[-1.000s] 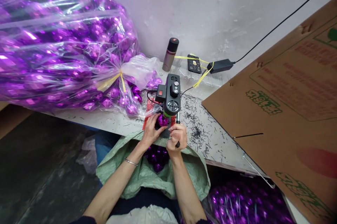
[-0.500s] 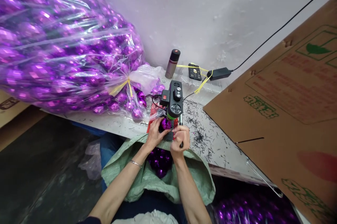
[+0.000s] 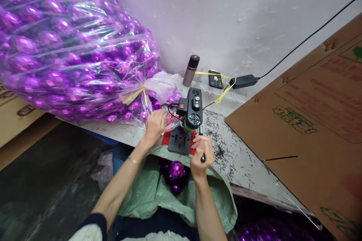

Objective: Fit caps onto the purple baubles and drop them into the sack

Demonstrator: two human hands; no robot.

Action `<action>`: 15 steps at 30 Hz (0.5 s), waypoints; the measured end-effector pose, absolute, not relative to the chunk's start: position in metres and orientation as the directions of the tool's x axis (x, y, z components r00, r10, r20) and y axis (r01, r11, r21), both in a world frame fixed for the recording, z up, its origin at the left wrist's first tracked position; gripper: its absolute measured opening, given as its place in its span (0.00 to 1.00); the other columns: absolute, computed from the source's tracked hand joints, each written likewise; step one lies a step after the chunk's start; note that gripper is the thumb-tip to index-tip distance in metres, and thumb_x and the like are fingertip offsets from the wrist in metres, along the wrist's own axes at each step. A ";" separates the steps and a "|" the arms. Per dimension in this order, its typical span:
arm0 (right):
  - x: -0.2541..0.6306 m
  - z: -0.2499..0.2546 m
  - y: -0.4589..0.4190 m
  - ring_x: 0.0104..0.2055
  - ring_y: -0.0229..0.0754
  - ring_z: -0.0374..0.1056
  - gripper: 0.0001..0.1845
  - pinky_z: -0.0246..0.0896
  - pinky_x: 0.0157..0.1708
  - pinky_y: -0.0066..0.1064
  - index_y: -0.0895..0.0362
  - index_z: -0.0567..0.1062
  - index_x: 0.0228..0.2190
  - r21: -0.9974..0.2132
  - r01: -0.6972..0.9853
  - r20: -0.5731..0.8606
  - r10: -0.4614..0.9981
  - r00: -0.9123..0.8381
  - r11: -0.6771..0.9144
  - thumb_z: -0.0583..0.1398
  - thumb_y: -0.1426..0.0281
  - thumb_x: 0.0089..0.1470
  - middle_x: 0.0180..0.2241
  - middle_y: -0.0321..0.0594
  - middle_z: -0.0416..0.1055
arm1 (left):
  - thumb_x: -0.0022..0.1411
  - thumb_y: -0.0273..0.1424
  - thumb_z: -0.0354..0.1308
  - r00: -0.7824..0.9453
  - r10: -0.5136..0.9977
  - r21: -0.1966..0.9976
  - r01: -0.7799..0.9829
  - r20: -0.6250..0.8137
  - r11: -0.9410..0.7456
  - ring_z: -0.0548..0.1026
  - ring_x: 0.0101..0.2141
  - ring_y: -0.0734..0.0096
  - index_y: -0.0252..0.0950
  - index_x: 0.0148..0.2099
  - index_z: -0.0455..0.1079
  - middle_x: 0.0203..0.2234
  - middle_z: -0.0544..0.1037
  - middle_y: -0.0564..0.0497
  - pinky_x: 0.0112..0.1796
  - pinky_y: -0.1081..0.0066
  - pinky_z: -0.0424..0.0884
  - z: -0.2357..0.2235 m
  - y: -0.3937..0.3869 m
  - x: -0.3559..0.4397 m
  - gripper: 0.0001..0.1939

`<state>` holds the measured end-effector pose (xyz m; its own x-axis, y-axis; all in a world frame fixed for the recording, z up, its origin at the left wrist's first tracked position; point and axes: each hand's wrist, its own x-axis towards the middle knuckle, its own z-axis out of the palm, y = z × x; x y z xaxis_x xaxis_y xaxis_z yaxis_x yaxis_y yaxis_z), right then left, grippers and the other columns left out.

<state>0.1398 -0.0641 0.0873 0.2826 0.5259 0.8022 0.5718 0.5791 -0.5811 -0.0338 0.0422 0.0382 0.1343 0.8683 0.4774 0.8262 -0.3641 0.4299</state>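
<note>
My right hand is wrapped round the black-ended lever of a small black bench press. Under the press head, its slotted black base plate shows bare. My left hand is left of the press, by the mouth of a clear plastic bag full of shiny purple faceted balls. Its fingers are curled and closed; their tips and anything in them are hidden. Below the table edge, a purple ball lies on others in an open green woven sack at my lap.
Short black bits litter the table right of the press. Behind stand a grey bottle with black cap, a dark phone-like device and a black power adapter with yellow ties. A large cardboard box fills the right side.
My left hand has left the ball on the press plate and moved up-left towards the bag. The ball is off the plate; one now shows atop the sack's contents. My right hand stays on the lever.
</note>
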 end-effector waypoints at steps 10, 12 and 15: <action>0.139 0.090 -0.064 0.30 0.40 0.69 0.18 0.62 0.31 0.34 0.53 0.66 0.24 -0.549 0.601 0.823 0.500 0.270 0.580 0.50 0.76 0.66 0.23 0.34 0.65 | 0.66 0.47 0.60 0.175 0.964 0.346 0.908 0.199 -0.236 0.77 0.49 0.37 0.28 0.57 0.73 0.37 0.82 0.33 0.56 0.39 0.62 0.037 0.093 -0.055 0.28; 0.139 0.090 -0.064 0.31 0.39 0.70 0.18 0.62 0.31 0.33 0.53 0.65 0.24 -0.550 0.597 0.822 0.506 0.263 0.583 0.50 0.76 0.66 0.23 0.33 0.65 | 0.66 0.49 0.60 0.176 0.947 0.490 0.822 0.268 -0.291 0.77 0.51 0.41 0.32 0.61 0.70 0.45 0.81 0.34 0.56 0.42 0.64 0.036 0.083 -0.057 0.31; 0.139 0.091 -0.065 0.31 0.38 0.69 0.17 0.62 0.31 0.32 0.53 0.65 0.24 -0.544 0.593 0.824 0.511 0.245 0.593 0.50 0.77 0.66 0.24 0.33 0.66 | 0.63 0.51 0.62 0.062 0.927 0.750 0.569 0.371 -0.338 0.76 0.54 0.51 0.36 0.64 0.67 0.57 0.76 0.38 0.56 0.53 0.71 0.041 0.064 -0.063 0.34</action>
<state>0.1391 -0.0647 0.0906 0.2451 0.5109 0.8240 0.5929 0.5935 -0.5443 -0.0626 0.0639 0.0410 0.0616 0.9265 0.3711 0.5686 -0.3382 0.7499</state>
